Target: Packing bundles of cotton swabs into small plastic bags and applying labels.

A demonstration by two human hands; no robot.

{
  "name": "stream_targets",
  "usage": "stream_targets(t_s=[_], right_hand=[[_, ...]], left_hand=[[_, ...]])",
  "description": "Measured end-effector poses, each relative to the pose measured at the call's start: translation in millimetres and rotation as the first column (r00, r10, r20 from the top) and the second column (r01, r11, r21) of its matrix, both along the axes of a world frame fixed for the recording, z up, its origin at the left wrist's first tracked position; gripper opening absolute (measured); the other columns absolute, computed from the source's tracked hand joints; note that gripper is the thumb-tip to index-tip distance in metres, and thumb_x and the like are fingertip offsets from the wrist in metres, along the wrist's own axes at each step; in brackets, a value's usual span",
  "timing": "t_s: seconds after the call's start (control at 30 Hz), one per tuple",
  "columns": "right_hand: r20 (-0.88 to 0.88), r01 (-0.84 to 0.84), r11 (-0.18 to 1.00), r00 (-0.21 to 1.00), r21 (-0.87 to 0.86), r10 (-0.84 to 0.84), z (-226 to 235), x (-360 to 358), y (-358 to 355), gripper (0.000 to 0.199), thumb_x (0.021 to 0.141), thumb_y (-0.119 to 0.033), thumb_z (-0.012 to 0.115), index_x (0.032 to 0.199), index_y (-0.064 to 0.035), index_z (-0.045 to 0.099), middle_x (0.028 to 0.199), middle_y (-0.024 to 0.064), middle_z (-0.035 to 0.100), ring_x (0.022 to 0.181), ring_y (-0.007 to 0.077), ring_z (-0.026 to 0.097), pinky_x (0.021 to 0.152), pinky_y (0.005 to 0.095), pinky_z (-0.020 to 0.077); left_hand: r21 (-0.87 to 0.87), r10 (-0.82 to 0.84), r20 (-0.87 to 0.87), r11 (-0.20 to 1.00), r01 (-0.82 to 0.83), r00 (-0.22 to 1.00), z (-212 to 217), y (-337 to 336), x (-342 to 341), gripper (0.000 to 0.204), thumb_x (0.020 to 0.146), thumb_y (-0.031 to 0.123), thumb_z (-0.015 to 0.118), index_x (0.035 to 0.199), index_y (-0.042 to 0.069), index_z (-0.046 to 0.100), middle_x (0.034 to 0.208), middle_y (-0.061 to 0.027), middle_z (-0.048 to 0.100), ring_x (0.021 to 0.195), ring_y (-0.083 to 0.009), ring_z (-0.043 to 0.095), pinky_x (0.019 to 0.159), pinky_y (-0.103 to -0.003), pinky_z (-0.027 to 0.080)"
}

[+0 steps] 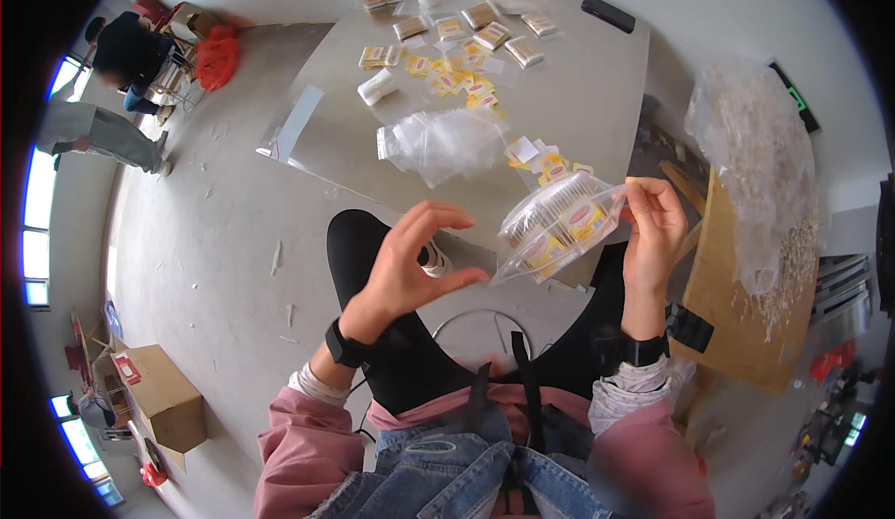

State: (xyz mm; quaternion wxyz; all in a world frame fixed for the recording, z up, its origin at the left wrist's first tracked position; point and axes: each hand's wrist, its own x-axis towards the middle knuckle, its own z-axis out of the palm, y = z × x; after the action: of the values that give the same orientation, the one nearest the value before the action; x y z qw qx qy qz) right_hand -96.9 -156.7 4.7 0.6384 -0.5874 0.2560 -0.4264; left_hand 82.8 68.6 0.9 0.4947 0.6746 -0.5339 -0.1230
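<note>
My right hand (pixel 654 230) pinches the upper right corner of a clear plastic bag (pixel 559 221) between thumb and fingers. Inside the bag are a row of thin sticks, apparently cotton swabs, and yellow-and-white printed cards. The bag hangs tilted over my lap, by the near edge of the table. My left hand (pixel 419 258) is open at the left of the bag, its thumb stretched toward the bag's lower left corner, with a small gap seemingly between them. Loose yellow cards (pixel 552 167) lie on the table just beyond the bag.
On the grey table (pixel 326 128) lie a pile of empty clear bags (pixel 438 142), scattered yellow cards (pixel 457 79), several filled packs (pixel 524 50) and a black oblong object (pixel 608 14). A large clear sack of sticks (pixel 750 165) rests on a brown board (pixel 722 319) at right. Other people are at far left.
</note>
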Motion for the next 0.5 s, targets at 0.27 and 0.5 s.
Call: stream_targets(t_s=[0.27, 0.5], right_hand=[[0.041, 0.075, 0.993, 0.996, 0.088, -0.079, -6, 1, -3, 0.005, 0.093, -0.007, 0.066, 0.095, -0.0024, 0.067, 0.090, 0.0013, 0.067, 0.081, 0.0078, 0.062, 0.068, 0.0228, 0.0493], [0.067, 0.104, 0.981, 0.991, 0.161, -0.116, -15, -7, -10, 0.007, 0.093, -0.009, 0.066, 0.097, -0.0033, 0.066, 0.090, 0.0014, 0.067, 0.082, 0.0073, 0.061, 0.067, 0.0215, 0.0483]], left_hand=[[-0.173, 0.162, 0.027, 0.973, -0.155, 0.986, -19, -7, -68, 0.061, 0.061, 0.008, 0.092, 0.111, 0.004, 0.058, 0.112, -0.0138, 0.062, 0.098, -0.0223, 0.062, 0.078, -0.032, 0.052], [-0.073, 0.268, -0.182, 0.956, -0.285, 0.946, -14, -24, -62, 0.015, 0.074, -0.005, 0.079, 0.087, 0.000, 0.072, 0.084, -0.0044, 0.067, 0.073, -0.0113, 0.060, 0.065, -0.024, 0.048]])
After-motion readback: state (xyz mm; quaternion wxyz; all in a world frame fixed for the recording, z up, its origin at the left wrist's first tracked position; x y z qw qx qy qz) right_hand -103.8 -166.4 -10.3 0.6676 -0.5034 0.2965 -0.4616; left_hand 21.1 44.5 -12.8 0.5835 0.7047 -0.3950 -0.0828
